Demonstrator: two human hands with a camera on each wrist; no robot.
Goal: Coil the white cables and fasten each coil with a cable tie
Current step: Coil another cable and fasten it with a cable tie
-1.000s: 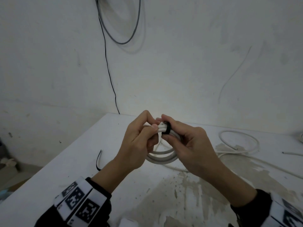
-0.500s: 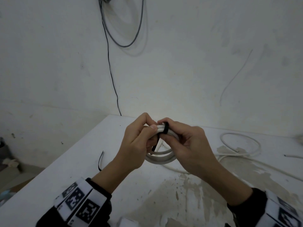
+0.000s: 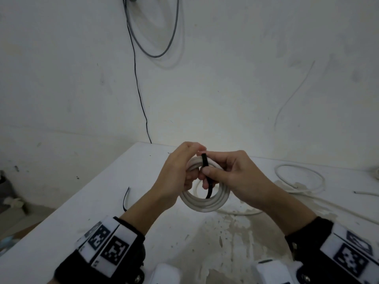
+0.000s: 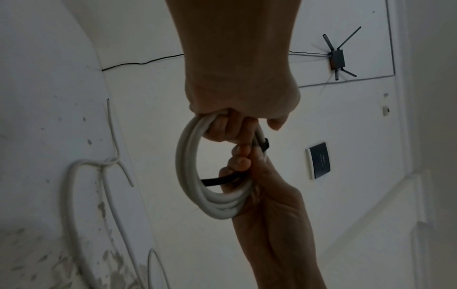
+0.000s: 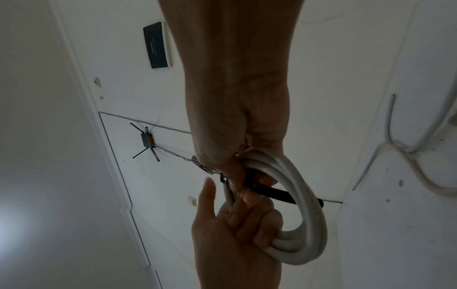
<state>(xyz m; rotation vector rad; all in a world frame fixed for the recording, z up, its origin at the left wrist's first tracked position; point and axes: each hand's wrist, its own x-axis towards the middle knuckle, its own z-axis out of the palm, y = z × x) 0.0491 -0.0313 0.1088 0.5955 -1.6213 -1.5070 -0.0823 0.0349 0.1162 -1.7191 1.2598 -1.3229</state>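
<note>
My left hand [image 3: 176,177] grips the far-left arc of the coil of thick round white plastic-sheathed cable [image 3: 205,203], fingers curled through the loop; it's held in the air above the stained white table [image 3: 102,201]. My right hand [image 3: 231,179] pinches the flat black plastic cable tie [image 3: 205,160] against the top of the bundle, its tail hanging down through the coil's centre. I judge the cable stiff and springy, light, smooth enough to slip, so turns will fan out if I loosen; hold right beside the tie. Tie is thin and flexible, best pinched near its tail. Further right on the table lies a loose uncoiled white cable [image 3: 299,179], well apart.
</note>
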